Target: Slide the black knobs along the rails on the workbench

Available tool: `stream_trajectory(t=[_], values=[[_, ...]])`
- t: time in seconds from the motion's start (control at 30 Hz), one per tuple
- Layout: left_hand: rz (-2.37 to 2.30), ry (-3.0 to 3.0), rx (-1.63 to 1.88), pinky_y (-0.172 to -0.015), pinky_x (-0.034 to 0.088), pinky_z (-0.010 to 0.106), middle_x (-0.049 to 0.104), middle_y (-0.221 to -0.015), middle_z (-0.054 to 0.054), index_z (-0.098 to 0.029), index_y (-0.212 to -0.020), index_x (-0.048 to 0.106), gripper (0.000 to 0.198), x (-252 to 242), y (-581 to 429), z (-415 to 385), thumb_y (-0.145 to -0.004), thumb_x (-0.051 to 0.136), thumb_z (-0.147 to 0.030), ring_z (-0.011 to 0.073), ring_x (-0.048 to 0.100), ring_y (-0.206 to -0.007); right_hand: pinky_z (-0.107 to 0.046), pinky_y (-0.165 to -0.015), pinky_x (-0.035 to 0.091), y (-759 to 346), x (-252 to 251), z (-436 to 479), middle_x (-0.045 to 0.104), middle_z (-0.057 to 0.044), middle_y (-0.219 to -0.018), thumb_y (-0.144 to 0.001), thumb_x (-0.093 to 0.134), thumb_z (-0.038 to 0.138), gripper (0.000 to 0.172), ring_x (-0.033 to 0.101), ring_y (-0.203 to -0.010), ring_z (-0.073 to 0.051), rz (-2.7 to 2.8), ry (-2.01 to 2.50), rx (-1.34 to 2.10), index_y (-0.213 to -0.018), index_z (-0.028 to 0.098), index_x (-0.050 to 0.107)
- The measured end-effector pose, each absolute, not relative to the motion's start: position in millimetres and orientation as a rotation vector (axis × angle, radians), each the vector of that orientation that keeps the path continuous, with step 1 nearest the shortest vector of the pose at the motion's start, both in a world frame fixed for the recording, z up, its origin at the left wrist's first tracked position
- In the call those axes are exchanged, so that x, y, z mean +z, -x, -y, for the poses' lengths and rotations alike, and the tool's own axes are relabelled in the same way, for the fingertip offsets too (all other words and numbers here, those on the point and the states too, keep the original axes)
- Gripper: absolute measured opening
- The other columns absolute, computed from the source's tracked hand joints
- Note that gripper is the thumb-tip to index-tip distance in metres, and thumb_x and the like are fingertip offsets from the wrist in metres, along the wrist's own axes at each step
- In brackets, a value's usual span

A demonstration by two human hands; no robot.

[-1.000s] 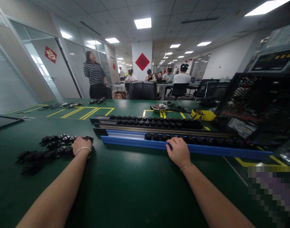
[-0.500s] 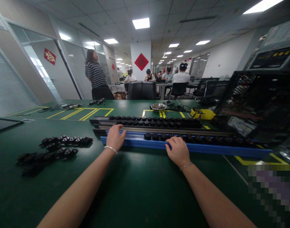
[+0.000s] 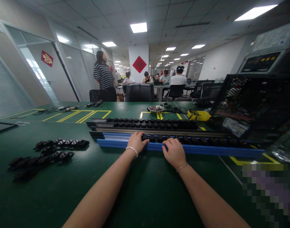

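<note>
A long blue rail (image 3: 206, 150) lies across the green table with a row of small black parts (image 3: 160, 138) seated in its channel. At the left end of that row, my left hand (image 3: 136, 142) is curled, its thumb and fingers around the endmost black part, which is mostly hidden. My right hand (image 3: 175, 152) has its fingers bent over the rail's near edge, gripping it. Left of my left hand, a stretch of bare channel (image 3: 116, 136) shows. Just behind lie dark rails (image 3: 125, 130), with more rows of black parts (image 3: 154, 125) along them.
Loose strips of black parts (image 3: 61, 144) lie to the left. Farther back are a metal bowl (image 3: 156, 109), cables (image 3: 173, 107) and a yellow tray (image 3: 199, 116). An open computer case (image 3: 251, 104) stands at the right. Beyond the table, a person (image 3: 105, 76) in a striped shirt stands.
My left hand has slid right along the blue rail, from the bare channel to the end of the black row. My right hand keeps its place on the rail. The view has shifted slightly.
</note>
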State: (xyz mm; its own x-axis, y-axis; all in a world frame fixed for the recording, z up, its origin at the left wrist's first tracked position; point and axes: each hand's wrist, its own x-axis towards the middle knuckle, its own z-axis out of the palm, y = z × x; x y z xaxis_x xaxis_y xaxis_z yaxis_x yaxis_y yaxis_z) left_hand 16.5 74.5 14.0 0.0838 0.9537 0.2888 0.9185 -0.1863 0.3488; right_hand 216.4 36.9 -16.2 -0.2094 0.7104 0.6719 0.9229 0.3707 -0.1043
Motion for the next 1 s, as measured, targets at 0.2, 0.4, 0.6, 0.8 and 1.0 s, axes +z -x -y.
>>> stream_trajectory(t=[0.2,0.4,0.6,0.8,1.0], values=[[-2.015,-2.19,0.762,-0.09,0.042,0.029,0.061,-0.109,0.008,-0.019,-0.105,0.065,0.038,10,-17,-76,-0.077,0.06,-0.045,0.022,0.055,-0.104,-0.032,-0.072,0.035,-216,-16,-37,0.06,-0.006,-0.084,-0.08,0.053,0.023,0.013,0.046,-0.085,-0.02,1.997,1.404,-0.421,-0.083,0.019,0.065],[-2.072,-2.153,0.78,-0.086,0.043,0.029,0.061,-0.108,0.007,-0.022,-0.107,0.064,0.038,8,-11,-76,-0.078,0.058,-0.046,0.0211,0.056,-0.103,-0.032,-0.073,0.035,-216,-16,-38,0.06,-0.007,-0.086,-0.081,0.052,0.023,0.014,0.046,-0.086,-0.02,2.008,1.417,-0.408,-0.084,0.018,0.065],[-2.133,-2.112,0.76,-0.085,0.043,0.031,0.062,-0.11,0.006,-0.024,-0.105,0.064,0.037,9,-2,-74,-0.078,0.056,-0.048,0.0216,0.056,-0.104,-0.032,-0.072,0.035,-217,-17,-38,0.06,-0.006,-0.086,-0.08,0.053,0.023,0.013,0.046,-0.085,-0.02,1.998,1.414,-0.423,-0.083,0.019,0.065],[-2.227,-2.045,0.775,-0.091,0.037,0.04,0.063,-0.11,0.005,-0.026,-0.105,0.063,0.036,10,2,-70,-0.078,0.054,-0.049,0.0238,0.055,-0.106,-0.032,-0.071,0.035,-217,-17,-38,0.06,-0.007,-0.086,-0.081,0.052,0.023,0.014,0.046,-0.085,-0.02,1.996,1.398,-0.433,-0.084,0.019,0.065],[-2.276,-2.025,0.789,-0.094,0.034,0.042,0.064,-0.111,0.004,-0.028,-0.101,0.065,0.033,12,4,-67,-0.077,0.055,-0.048,0.0239,0.054,-0.107,-0.032,-0.071,0.035,-217,-17,-38,0.06,-0.007,-0.085,-0.081,0.052,0.023,0.014,0.046,-0.085,-0.02,2.001,1.399,-0.432,-0.083,0.019,0.065]])
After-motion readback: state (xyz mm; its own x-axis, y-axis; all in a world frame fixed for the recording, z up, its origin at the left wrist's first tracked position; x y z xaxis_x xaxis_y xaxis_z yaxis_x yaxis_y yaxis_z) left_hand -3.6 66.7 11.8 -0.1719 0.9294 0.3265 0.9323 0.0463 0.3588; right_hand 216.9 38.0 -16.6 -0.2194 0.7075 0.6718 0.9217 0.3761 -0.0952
